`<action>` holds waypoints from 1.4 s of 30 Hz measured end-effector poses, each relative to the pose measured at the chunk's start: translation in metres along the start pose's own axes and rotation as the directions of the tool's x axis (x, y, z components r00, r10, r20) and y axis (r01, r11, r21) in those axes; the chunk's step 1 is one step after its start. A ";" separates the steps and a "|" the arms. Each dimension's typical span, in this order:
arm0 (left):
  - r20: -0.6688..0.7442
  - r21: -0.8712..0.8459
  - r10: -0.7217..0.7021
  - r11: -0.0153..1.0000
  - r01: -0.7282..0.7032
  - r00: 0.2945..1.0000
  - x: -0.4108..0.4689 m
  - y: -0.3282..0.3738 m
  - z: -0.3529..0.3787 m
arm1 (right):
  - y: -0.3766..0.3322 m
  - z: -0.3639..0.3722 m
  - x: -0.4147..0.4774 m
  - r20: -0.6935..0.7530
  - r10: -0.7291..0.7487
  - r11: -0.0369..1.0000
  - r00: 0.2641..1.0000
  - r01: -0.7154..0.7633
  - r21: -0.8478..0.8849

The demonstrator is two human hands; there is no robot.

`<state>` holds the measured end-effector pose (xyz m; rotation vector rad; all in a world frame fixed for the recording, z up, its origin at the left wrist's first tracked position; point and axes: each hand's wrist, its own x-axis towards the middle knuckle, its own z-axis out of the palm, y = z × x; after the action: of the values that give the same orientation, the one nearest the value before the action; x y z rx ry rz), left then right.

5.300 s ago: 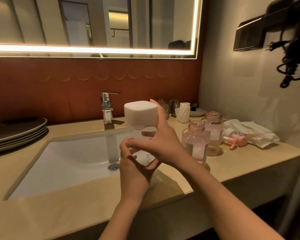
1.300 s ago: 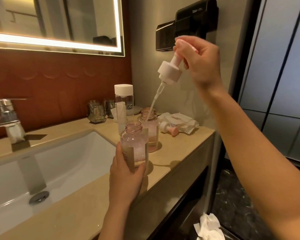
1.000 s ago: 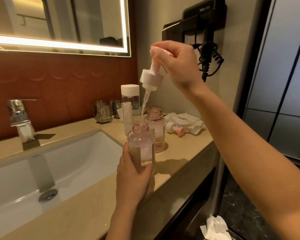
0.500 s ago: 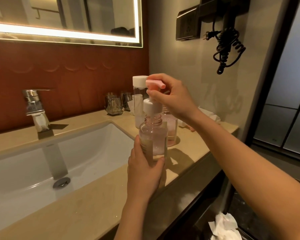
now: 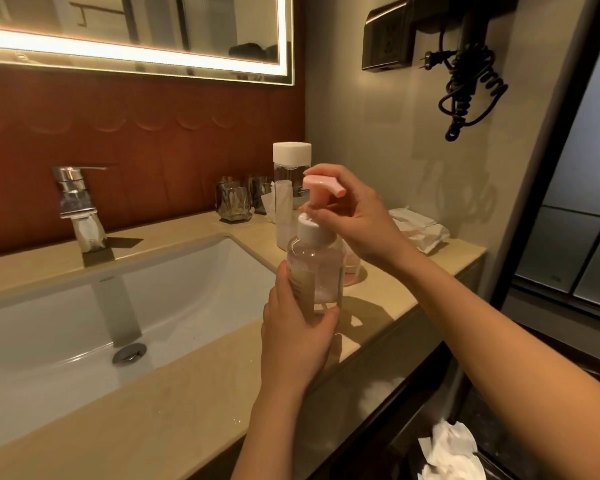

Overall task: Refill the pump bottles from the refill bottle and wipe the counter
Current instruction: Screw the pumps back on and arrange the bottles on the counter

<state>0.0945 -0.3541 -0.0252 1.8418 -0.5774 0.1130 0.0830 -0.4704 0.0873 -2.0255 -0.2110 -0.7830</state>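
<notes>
**Holding the pump bottle at the front edge of the bench, pump head on**

The pump bottle [image 5: 317, 268], clear with pale pink liquid, is held upright over the front edge of the bench [image 5: 174, 410], just right of the sink [image 5: 84, 323]. It is gripped round its lower body by the left hand [image 5: 293, 344], fingers and thumb curled about it. Whether the base touches the bench cannot be told, as the hand hides it.

The pump head [image 5: 321, 184], a white collar with a pink nozzle, is seated on the bottle neck. The right hand [image 5: 357, 216] is closed on it, with the fingertips pinched at the stem just above the collar and under the nozzle. The nozzle is pointed right.

The refill bottle [image 5: 291, 188], clear with its white cap on, is stood upright behind the pump bottle toward the back edge, apart from both hands. A second pump bottle [image 5: 352, 266] is mostly hidden behind the first and the right wrist.

A white wipes pack [image 5: 418, 230] is laid near the right back corner. Glass tumblers [image 5: 231, 202] are stood at the back edge, left of the refill bottle. A tap [image 5: 75, 202] is mounted behind the sink.
</notes>
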 end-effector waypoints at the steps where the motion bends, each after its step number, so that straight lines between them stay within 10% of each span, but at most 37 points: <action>1: -0.002 0.001 -0.004 1.000 0.004 1.000 0.000 0.000 0.000 | 0.000 0.001 -0.001 -0.008 0.010 1.000 1.000 -0.010 0.010; 13: -0.016 -0.029 -0.008 1.000 0.008 1.000 -0.004 0.008 -0.003 | -0.005 0.012 -0.013 -0.136 0.034 0.996 0.990 -0.044 -0.072; 27: -0.002 -0.033 0.003 0.999 -0.003 1.000 -0.007 0.013 -0.007 | 0.001 -0.007 -0.014 0.285 0.135 0.947 0.949 -0.209 0.246; 36: -0.012 -0.065 -0.009 0.998 0.008 1.000 -0.005 0.009 -0.006 | -0.004 0.023 -0.018 -0.040 0.090 0.988 0.995 -0.094 -0.121; 42: -0.015 -0.045 0.020 0.999 -0.021 1.000 -0.006 0.011 -0.007 | -0.002 -0.001 -0.032 0.235 0.123 0.978 0.964 -0.158 0.135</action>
<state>0.0857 -0.3483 -0.0159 1.7906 -0.5843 0.1255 0.0570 -0.4650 0.0702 -1.9576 -0.2454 -0.4336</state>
